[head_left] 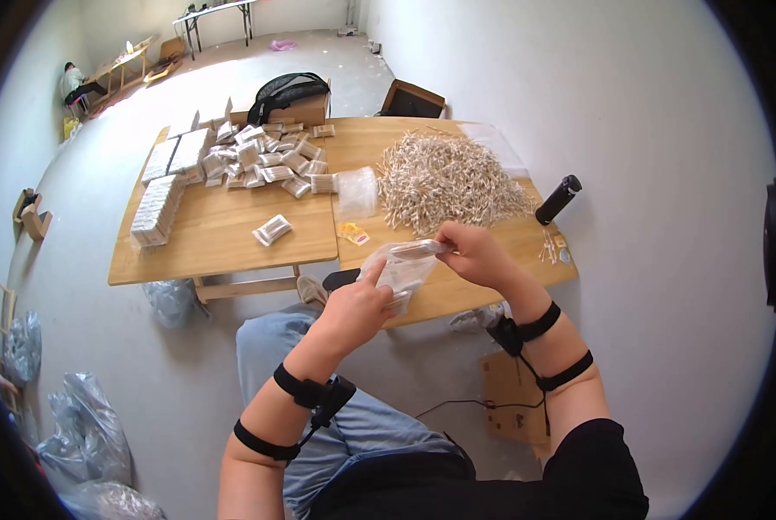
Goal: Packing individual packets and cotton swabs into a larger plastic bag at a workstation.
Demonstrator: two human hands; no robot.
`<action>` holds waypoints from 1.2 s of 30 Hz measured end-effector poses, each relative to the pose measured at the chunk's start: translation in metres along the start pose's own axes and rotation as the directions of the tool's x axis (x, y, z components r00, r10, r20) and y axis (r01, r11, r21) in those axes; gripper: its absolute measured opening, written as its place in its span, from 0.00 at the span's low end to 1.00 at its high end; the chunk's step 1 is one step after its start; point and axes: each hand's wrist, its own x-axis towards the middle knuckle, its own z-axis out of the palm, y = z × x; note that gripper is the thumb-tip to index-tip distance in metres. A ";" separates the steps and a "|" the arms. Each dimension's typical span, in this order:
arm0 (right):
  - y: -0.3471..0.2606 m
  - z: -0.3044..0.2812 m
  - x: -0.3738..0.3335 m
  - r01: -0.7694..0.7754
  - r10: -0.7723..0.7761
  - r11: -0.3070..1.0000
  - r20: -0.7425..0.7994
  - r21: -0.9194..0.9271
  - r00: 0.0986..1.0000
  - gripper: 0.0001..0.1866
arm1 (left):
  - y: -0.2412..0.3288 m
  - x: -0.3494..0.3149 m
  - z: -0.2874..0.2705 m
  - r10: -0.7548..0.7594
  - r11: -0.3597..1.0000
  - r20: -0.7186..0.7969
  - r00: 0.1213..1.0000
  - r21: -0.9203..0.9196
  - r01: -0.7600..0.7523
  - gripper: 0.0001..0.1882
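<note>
- Black sleeve (598,459), nearest.
- Left hand (356,309) and right hand (481,258) grip a clear bag (412,271), nearer than the swab pile (449,178).
- Loose pinching could let its slack film slip.

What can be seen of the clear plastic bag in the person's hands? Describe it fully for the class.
The clear plastic bag looks thin, soft and creased. Slim, pale, stick-like contents seem to show near its top edge. It is held over the near part of the wooden table. The right hand pinches its upper right end; the left hand touches its left side, though whether that grip is closed is unclear.
</note>
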 end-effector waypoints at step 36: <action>0.053 0.134 0.071 0.264 -0.088 0.956 0.741 -0.124 0.666 0.21 | 0.011 -0.015 0.052 0.117 0.984 -0.398 0.910 -0.080 -0.162 0.14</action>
